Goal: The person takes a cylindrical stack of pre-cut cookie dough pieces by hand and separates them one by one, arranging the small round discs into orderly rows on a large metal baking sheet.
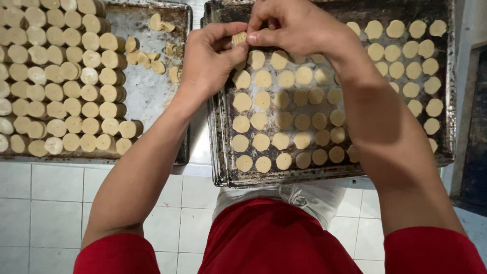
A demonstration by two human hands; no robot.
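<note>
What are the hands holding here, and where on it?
A small stack of dough discs, pinched at its ends between the fingertips of the left hand and right hand.

A white tiled surface [56, 213] carries two dark, worn metal baking trays side by side. The left tray [147, 96], at about ten o'clock, is packed on its left part with stacked rolls of pale dough discs [66, 81]. The right tray [223, 152], from twelve to two o'clock, bears single flat dough rounds [284, 137] laid in rows.
</note>
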